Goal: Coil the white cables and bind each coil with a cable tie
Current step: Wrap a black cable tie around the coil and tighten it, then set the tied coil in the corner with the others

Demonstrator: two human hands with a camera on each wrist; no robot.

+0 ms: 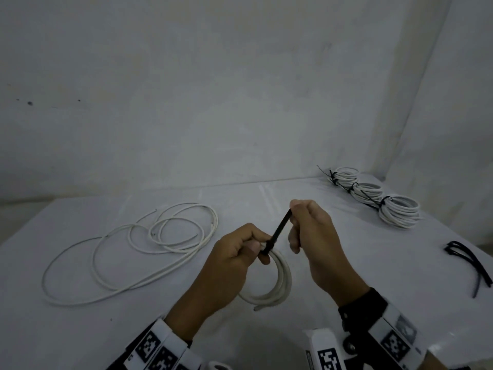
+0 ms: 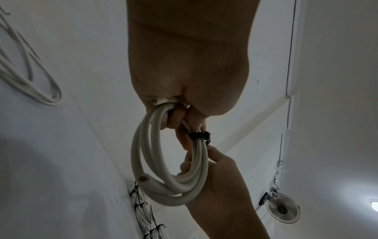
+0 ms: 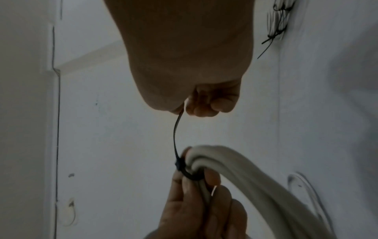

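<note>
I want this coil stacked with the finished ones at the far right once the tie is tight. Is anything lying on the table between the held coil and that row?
Nothing visible does. Between the held coil and the bound coils the table is bare; the spare ties lie off to the right.

No readable text anywhere; the wrist bands (image 1: 157,348) carry only black-and-white marker patterns.

Desk (image 1: 80,329) layout: loose cable (image 1: 128,252) lies at left. Coil (image 1: 280,284) sits centre front, between the left hand (image 1: 234,260) and right hand (image 1: 314,236), with a cable tie (image 1: 277,231) running up from it. Three tied coils (image 1: 373,196) line the far right corner. Spare ties (image 1: 469,260) lie at right edge.
</note>
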